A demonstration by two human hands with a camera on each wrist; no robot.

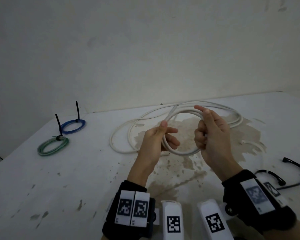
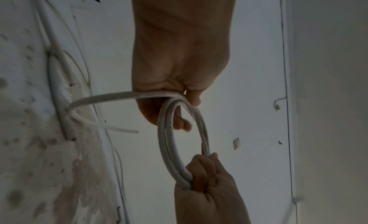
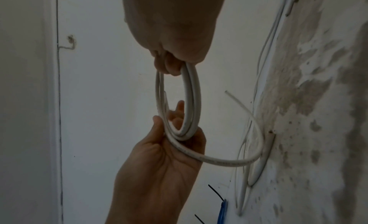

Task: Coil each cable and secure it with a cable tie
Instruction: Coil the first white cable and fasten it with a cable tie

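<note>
Left hand (image 1: 154, 141) and right hand (image 1: 213, 135) grip white coil (image 1: 184, 152); blue coil (image 1: 71, 132), green coil (image 1: 41, 151) lie aside
</note>
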